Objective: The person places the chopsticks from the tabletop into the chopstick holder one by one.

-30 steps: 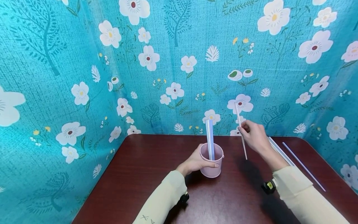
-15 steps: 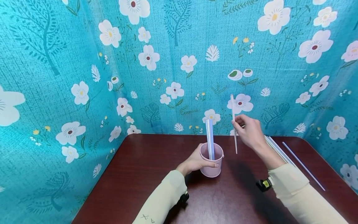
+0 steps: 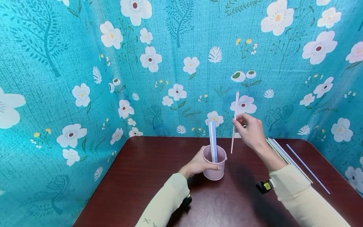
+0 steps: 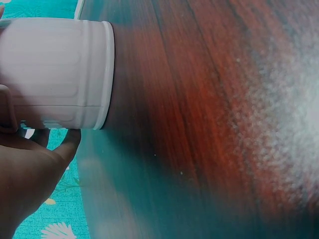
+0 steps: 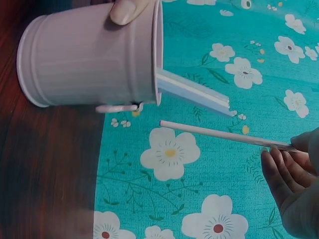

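Note:
A small pink metal-look bucket [image 3: 214,174] stands upright on the table, and my left hand [image 3: 197,162] grips it, thumb across the front below the rim. Several white and blue straws [image 3: 212,135] lean in it, their upper ends well above the rim. My right hand [image 3: 250,129] pinches a pale pink straw [image 3: 236,104] between thumb and fingertips, to the right of the bucket. In the right wrist view, this straw [image 5: 214,133] has its lower end just beyond the bucket's rim, outside the opening. The left wrist view shows the bucket's side [image 4: 55,69] and base edge.
Several white and greenish straws [image 3: 287,154] lie side by side on the dark red-brown table [image 3: 158,151], partly hidden by the right forearm. A single blue straw [image 3: 308,169] lies apart, farther right. A turquoise flowered curtain [image 3: 181,78] hangs behind the table and at its sides.
My right hand has moved left with the pink straw, toward the bucket, and the straw has tilted from leaning left to nearly upright. My left hand and the bucket stay put.

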`<move>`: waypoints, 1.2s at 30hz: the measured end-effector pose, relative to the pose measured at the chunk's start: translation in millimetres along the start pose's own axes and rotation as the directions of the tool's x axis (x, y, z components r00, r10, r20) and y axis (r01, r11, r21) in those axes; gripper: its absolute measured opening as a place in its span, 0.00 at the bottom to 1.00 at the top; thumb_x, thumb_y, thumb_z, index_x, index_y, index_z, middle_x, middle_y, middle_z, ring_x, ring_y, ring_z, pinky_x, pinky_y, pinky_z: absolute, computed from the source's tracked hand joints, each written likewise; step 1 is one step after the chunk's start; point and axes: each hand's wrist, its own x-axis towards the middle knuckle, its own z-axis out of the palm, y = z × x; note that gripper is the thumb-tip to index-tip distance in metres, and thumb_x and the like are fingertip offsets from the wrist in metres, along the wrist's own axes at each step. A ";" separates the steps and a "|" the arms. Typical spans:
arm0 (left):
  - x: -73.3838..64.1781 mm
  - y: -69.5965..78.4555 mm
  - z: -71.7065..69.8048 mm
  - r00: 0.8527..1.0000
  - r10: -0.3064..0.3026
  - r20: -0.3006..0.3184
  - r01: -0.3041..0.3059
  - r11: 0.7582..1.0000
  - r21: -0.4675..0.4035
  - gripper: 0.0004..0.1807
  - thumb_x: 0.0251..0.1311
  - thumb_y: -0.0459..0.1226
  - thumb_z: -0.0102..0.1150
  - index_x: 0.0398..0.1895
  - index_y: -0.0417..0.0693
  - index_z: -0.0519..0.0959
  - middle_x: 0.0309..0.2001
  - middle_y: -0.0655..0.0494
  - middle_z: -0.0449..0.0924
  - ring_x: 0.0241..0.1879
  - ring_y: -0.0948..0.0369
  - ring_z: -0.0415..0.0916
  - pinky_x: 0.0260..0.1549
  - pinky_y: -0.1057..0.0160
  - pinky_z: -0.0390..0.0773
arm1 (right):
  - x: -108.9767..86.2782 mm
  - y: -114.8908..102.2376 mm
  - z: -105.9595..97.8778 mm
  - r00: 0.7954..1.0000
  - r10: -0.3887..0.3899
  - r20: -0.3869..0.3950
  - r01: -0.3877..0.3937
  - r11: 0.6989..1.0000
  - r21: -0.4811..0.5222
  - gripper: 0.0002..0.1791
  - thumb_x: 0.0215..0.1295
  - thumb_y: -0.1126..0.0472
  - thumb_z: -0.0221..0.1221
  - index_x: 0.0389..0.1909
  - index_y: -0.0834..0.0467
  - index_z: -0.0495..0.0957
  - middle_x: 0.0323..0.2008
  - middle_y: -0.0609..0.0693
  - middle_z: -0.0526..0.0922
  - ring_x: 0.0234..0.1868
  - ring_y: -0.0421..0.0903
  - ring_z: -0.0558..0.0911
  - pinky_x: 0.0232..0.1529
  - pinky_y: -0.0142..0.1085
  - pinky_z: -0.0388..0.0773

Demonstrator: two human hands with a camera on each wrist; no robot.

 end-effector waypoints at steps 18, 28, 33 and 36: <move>0.4 -0.9 -0.4 1.000 0.016 0.006 -0.016 1.000 0.017 0.45 0.44 0.36 0.83 0.66 0.59 0.68 0.58 0.63 0.74 0.55 0.63 0.75 0.57 0.58 0.74 | -5.7 -16.2 11.8 0.996 0.043 0.082 -0.055 0.988 0.143 0.08 0.72 0.61 0.63 0.40 0.64 0.82 0.28 0.55 0.87 0.26 0.49 0.87 0.30 0.26 0.75; -2.0 3.4 -0.9 1.000 -0.006 0.001 0.006 1.000 0.013 0.46 0.45 0.37 0.82 0.68 0.59 0.66 0.58 0.62 0.74 0.55 0.62 0.75 0.56 0.57 0.75 | -14.5 -4.3 23.0 0.983 0.071 0.168 -0.095 0.985 0.141 0.07 0.72 0.63 0.63 0.42 0.63 0.80 0.30 0.57 0.88 0.28 0.57 0.87 0.28 0.30 0.76; -2.1 3.2 -0.7 1.000 -0.008 -0.005 0.008 1.000 0.015 0.46 0.45 0.36 0.82 0.68 0.59 0.66 0.57 0.62 0.74 0.55 0.61 0.75 0.56 0.57 0.75 | -18.7 1.6 29.8 0.971 0.096 0.218 -0.125 0.985 0.123 0.07 0.72 0.62 0.63 0.44 0.63 0.80 0.31 0.56 0.88 0.29 0.55 0.88 0.28 0.33 0.79; -1.7 2.9 -0.5 1.000 -0.005 -0.003 0.005 1.000 0.011 0.46 0.45 0.36 0.82 0.68 0.59 0.66 0.58 0.62 0.74 0.55 0.61 0.75 0.56 0.57 0.74 | -21.2 5.8 33.6 0.964 0.108 0.242 -0.140 0.983 0.115 0.07 0.71 0.64 0.63 0.43 0.64 0.79 0.30 0.56 0.88 0.29 0.54 0.87 0.28 0.34 0.79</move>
